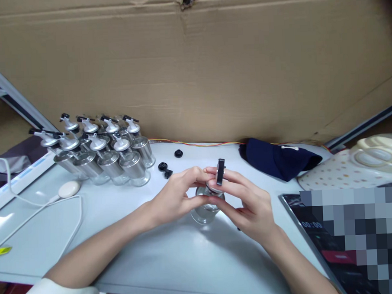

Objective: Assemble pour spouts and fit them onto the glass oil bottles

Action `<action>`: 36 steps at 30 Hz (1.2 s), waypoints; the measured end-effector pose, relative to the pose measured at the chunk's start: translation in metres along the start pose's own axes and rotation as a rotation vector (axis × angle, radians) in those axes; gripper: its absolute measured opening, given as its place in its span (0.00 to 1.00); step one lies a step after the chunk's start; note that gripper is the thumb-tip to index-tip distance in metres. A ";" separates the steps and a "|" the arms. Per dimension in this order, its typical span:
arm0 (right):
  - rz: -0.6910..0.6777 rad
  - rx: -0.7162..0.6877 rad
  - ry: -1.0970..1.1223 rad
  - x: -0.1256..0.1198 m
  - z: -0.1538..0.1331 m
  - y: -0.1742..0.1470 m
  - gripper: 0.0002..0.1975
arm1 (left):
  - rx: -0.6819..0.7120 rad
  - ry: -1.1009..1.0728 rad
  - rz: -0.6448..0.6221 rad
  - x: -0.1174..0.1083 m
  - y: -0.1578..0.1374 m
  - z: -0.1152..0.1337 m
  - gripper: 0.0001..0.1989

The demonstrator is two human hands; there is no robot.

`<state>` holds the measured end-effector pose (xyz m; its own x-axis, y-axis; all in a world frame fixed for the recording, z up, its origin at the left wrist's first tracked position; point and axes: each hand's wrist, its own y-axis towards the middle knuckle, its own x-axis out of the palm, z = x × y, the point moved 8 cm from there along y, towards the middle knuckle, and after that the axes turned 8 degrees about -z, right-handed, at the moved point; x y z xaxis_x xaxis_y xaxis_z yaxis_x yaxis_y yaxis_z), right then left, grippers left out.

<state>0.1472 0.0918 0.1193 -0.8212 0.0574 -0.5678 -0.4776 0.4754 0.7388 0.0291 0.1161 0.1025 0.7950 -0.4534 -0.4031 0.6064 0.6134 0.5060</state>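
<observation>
A small glass oil bottle (203, 214) stands on the table in front of me, a pour spout with a black flip lever (220, 172) at its top. My left hand (177, 193) is closed round the neck area from the left. From the right, my right hand (248, 201) grips the spout's silver cap, its thumb below and fingers above. The fingertips of both hands meet there and partly hide the neck. Behind my left hand lie a black ring-shaped stopper (162, 166) and a small black piece (167, 173). Another black stopper (178, 153) lies farther back.
Several steel-sleeved glass bottles (132, 165) with spouts stand grouped at the back left. A white cable with a round puck (69, 189) lies nearer. On the right are a dark blue cap (277, 158), a tablet-like screen (311, 224) and tape rolls (373, 156). Cardboard (193, 77) walls the back.
</observation>
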 end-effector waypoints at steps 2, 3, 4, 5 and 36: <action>0.002 -0.006 0.009 0.000 0.000 0.000 0.23 | -0.016 0.015 -0.007 0.001 -0.001 -0.002 0.09; 0.000 -0.007 0.013 0.000 0.000 0.000 0.23 | -0.019 0.024 -0.010 0.001 -0.001 -0.002 0.09; -0.002 -0.007 0.016 -0.001 -0.001 0.000 0.23 | -0.015 0.037 -0.012 0.001 -0.001 -0.002 0.09; -0.001 -0.009 0.018 -0.001 -0.001 0.000 0.23 | -0.005 0.056 -0.014 0.000 0.000 0.000 0.08; -0.014 0.107 -0.118 0.008 0.003 -0.009 0.21 | -0.196 0.711 -0.416 -0.012 -0.001 0.028 0.28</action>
<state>0.1458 0.0904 0.1076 -0.7692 0.1496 -0.6212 -0.4479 0.5672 0.6912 0.0193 0.1027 0.1280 0.2676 -0.1925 -0.9441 0.7807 0.6176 0.0954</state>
